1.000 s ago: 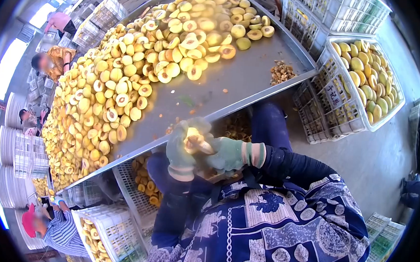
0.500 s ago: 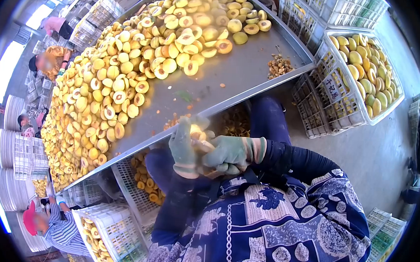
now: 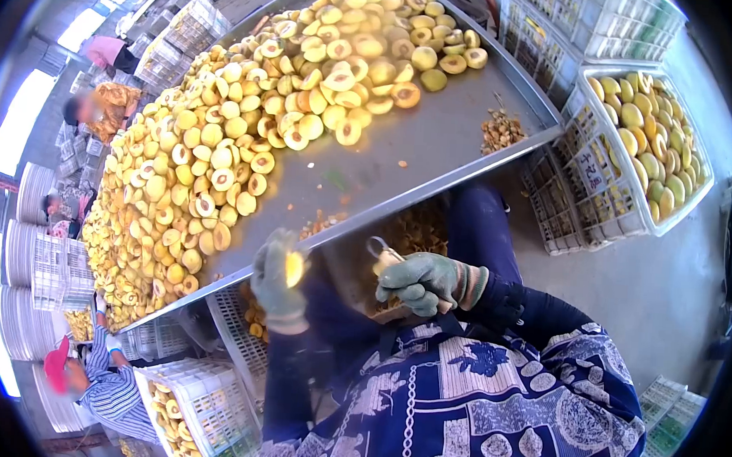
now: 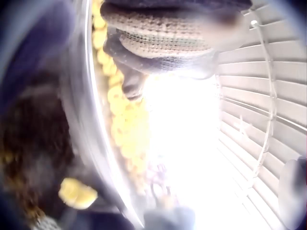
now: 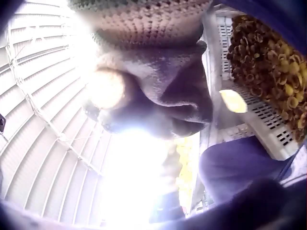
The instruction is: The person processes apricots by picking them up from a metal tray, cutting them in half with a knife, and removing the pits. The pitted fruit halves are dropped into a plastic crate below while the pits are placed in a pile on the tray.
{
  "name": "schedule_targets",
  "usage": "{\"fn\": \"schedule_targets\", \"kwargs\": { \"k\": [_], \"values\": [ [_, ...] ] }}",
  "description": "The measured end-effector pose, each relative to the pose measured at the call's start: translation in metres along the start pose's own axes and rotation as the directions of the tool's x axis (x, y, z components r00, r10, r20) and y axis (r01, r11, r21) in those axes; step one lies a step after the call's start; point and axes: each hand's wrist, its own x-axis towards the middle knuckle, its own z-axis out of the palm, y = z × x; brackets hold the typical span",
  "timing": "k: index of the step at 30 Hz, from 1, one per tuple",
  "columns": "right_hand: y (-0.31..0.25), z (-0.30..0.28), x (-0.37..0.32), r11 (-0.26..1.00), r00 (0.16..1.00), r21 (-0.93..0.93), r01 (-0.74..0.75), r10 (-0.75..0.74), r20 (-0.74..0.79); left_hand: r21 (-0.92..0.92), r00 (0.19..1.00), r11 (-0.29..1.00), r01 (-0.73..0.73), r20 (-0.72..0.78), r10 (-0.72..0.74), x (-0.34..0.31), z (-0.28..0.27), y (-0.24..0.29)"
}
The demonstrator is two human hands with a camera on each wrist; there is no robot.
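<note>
My left hand [image 3: 277,286], in a green-coated glove, is blurred near the table's front edge, fingers loosely extended. A yellow stone-fruit half [image 3: 294,268] overlaps its fingers in the head view. Both wrist views show a yellow fruit half [image 4: 76,194] in mid-air, apart from the gloves. To the right, my gloved right hand [image 3: 423,279] grips a pitting tool by its wooden handle [image 3: 391,257]. A metal loop [image 3: 376,246] sticks out at the tool's front end. In the right wrist view the round handle end [image 5: 107,89] shows beside the curled fingers.
Halved fruit [image 3: 221,146] is heaped over the metal table [image 3: 369,172], with a small pile of pits [image 3: 502,132] at its right corner. A white crate [image 3: 588,170] of fruit stands at right, another [image 3: 208,402] at lower left. Below the hands is a crate of halves [image 5: 268,67]. Other people work at left.
Both hands were together around a fruit half. They have since parted: the left moved left and let the half go, the right moved right with the tool, whose loop now shows.
</note>
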Motion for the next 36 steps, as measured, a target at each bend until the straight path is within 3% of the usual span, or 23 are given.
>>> {"fn": "schedule_targets", "kwargs": {
  "k": [2,3,4,5,6,8,9,10,13,15,16,18,19,20,24,25,26,27,30,31,33,34,36],
  "values": [
    [0.001,-0.014,0.005,0.999,0.999,0.018,-0.028,0.029,-0.042,0.155,0.994,0.982,0.106,-0.011,-0.105,0.015,-0.054,0.013],
    [0.000,-0.016,0.007,0.999,0.996,-0.016,-0.034,0.033,-0.078,0.433,0.994,0.894,0.113,-0.044,-0.104,0.025,-0.083,0.016],
    [-0.001,-0.018,0.013,0.999,0.993,-0.007,-0.053,0.052,-0.102,0.674,0.992,0.729,0.124,-0.078,-0.097,0.035,-0.106,0.019],
    [-0.002,-0.018,0.017,0.997,0.990,-0.041,-0.065,0.059,-0.129,0.931,0.999,0.365,-0.005,0.018,-0.032,0.041,-0.108,0.038],
    [-0.004,-0.016,0.021,0.994,0.985,-0.077,-0.077,0.064,-0.158,0.930,1.000,0.368,0.004,0.006,-0.026,0.057,-0.119,0.034],
    [-0.010,-0.005,0.028,0.970,0.969,-0.231,-0.080,0.022,-0.246,0.954,0.975,0.253,-0.162,0.114,0.192,0.096,-0.134,0.013],
    [-0.010,-0.006,0.033,0.971,0.971,-0.229,-0.073,0.016,-0.240,0.931,0.953,0.282,-0.231,0.158,0.258,0.114,-0.119,0.009],
    [-0.011,-0.009,0.037,0.972,0.971,-0.227,-0.064,0.008,-0.239,0.922,0.923,0.226,-0.315,0.242,0.298,0.139,-0.113,-0.002],
    [-0.018,-0.012,0.042,0.963,0.963,-0.266,-0.041,-0.033,-0.268,0.937,0.935,0.188,-0.296,0.244,0.258,0.214,-0.101,-0.041],
    [-0.019,-0.020,0.047,0.970,0.962,-0.241,-0.009,-0.058,-0.267,0.957,0.944,-0.063,-0.285,0.291,0.153,0.251,-0.088,-0.055],
    [-0.020,-0.023,0.047,0.974,0.959,-0.225,-0.007,-0.057,-0.277,0.952,0.939,-0.050,-0.301,0.305,0.159,0.262,-0.080,-0.057],
    [-0.025,-0.023,0.045,0.968,0.944,-0.251,-0.005,-0.078,-0.320,0.956,0.983,-0.244,-0.165,0.139,-0.121,0.272,-0.065,-0.053],
    [-0.027,-0.023,0.046,0.968,0.937,-0.250,-0.019,-0.070,-0.343,0.971,0.956,-0.221,-0.092,0.024,-0.292,0.266,-0.043,-0.032],
    [-0.029,-0.021,0.048,0.967,0.935,-0.255,-0.014,-0.078,-0.346,0.951,0.950,-0.282,-0.130,0.038,-0.309,0.257,-0.035,-0.024],
    [-0.034,-0.016,0.052,0.962,0.946,-0.269,-0.035,-0.055,-0.320,0.972,0.957,-0.148,-0.184,0.143,-0.251,0.252,-0.055,-0.057],
    [-0.036,-0.010,0.052,0.944,0.936,-0.330,-0.018,-0.100,-0.339,0.923,0.964,0.370,-0.107,0.187,-0.189,0.243,-0.056,-0.065],
    [-0.038,-0.003,0.050,0.923,0.925,-0.385,-0.007,-0.141,-0.354,0.618,0.975,0.785,-0.022,0.186,-0.118,0.231,-0.060,-0.073],
    [-0.043,0.006,0.048,0.918,0.913,-0.395,-0.028,-0.138,-0.385,0.545,0.974,0.822,0.166,0.039,-0.222,0.214,-0.037,-0.053],
    [-0.047,0.018,0.048,0.879,0.903,-0.475,0.036,-0.232,-0.362,0.054,0.916,0.937,0.346,0.197,-0.350,0.168,-0.012,-0.036],
    [-0.048,0.024,0.047,0.884,0.904,-0.465,0.040,-0.231,-0.361,0.065,0.914,0.935,0.350,0.197,-0.355,0.151,0.000,-0.035],
    [-0.049,0.039,0.043,0.792,0.875,-0.603,0.099,-0.358,-0.326,-0.194,0.907,0.909,0.369,0.290,-0.307,0.113,0.028,-0.032],
    [-0.047,0.041,0.044,0.798,0.875,-0.594,0.105,-0.358,-0.327,-0.185,0.914,0.911,0.368,0.254,-0.317,0.093,0.040,-0.027],
    [-0.041,0.043,0.043,0.723,0.831,-0.655,0.220,-0.490,-0.262,-0.257,0.926,0.924,0.284,0.323,-0.195,0.065,0.056,-0.036]
  ]
}}
